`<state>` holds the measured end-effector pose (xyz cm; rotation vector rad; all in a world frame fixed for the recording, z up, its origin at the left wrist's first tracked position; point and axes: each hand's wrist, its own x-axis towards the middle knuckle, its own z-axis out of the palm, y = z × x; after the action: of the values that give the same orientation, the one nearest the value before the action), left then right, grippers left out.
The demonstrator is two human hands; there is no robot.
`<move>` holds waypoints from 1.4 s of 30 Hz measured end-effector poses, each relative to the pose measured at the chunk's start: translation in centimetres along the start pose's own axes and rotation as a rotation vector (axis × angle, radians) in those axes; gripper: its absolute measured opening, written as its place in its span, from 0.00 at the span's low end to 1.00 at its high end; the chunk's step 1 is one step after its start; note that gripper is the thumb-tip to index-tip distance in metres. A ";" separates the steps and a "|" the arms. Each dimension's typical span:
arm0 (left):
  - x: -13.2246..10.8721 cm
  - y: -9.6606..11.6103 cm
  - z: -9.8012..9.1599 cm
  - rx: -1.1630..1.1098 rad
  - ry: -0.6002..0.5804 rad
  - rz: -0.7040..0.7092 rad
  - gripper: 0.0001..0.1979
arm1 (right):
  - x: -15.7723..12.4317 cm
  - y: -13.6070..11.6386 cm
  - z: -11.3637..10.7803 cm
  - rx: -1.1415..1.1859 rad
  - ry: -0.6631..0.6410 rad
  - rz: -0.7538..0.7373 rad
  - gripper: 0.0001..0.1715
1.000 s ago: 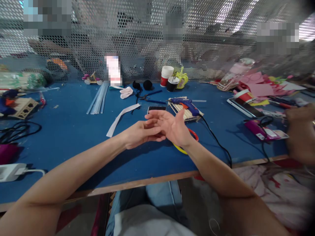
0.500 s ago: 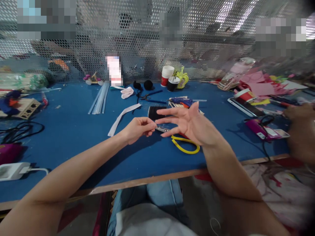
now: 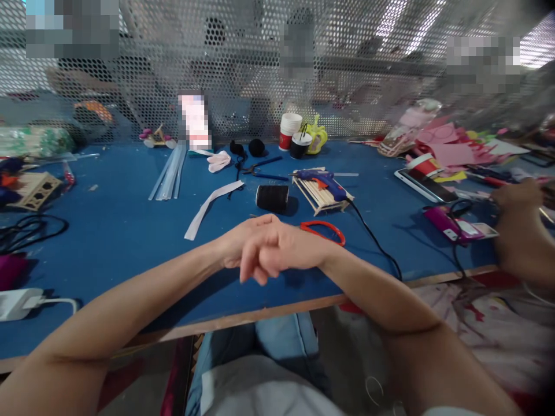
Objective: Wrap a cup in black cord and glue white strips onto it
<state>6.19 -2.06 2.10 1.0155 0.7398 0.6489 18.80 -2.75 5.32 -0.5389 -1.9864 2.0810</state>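
Note:
My right hand [image 3: 277, 251] crosses over my left hand [image 3: 238, 238] above the blue table, its fingers curled downward and smeared by motion. Most of the left fingers are hidden behind it; the part that shows looks closed. Anything held in either hand is too small or covered to make out. Behind the right wrist a red scissor handle [image 3: 333, 230] lies on the table, the rest of the scissors covered by my hand. A spool of black thread [image 3: 272, 198] lies on its side just beyond my hands. Left of it rests a white ribbon strip [image 3: 208, 211].
A blue glue gun [image 3: 323, 182] lies on a stick frame [image 3: 314, 199], its cord running to the front edge. Farther back are pliers [image 3: 262, 164], clear glue sticks [image 3: 169, 173] and paper cups [image 3: 289, 130]. Another person's arm [image 3: 520, 231] reaches in at right, near phones [image 3: 427, 185].
My right hand, spread open before, has swung left and down over my left hand with its fingers curled. The scissors' yellow handle is now out of sight; the spool shows fully.

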 end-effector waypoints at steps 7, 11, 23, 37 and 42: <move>-0.5 1.7 -0.8 0.436 -0.109 0.182 0.04 | -1.0 0.0 0.2 -0.446 -0.234 0.158 0.24; -1.3 3.4 -1.0 0.278 -0.045 0.329 0.08 | -1.2 1.3 -0.6 -0.669 -0.058 0.205 0.28; -1.0 1.5 0.7 0.115 -0.290 0.141 0.21 | 1.3 2.2 4.3 -1.273 -0.185 0.111 0.24; 1.6 -0.5 -4.3 1.253 0.173 0.335 0.10 | -8.2 -4.7 -0.2 -0.918 0.723 -0.204 0.13; 0.8 1.5 -3.2 0.545 -0.041 0.228 0.08 | -7.1 -1.8 -1.7 -0.166 0.537 -0.143 0.43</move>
<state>3.91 0.78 2.21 1.6266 0.7897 0.6323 25.81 -3.93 7.90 -0.8519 -1.8142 1.4914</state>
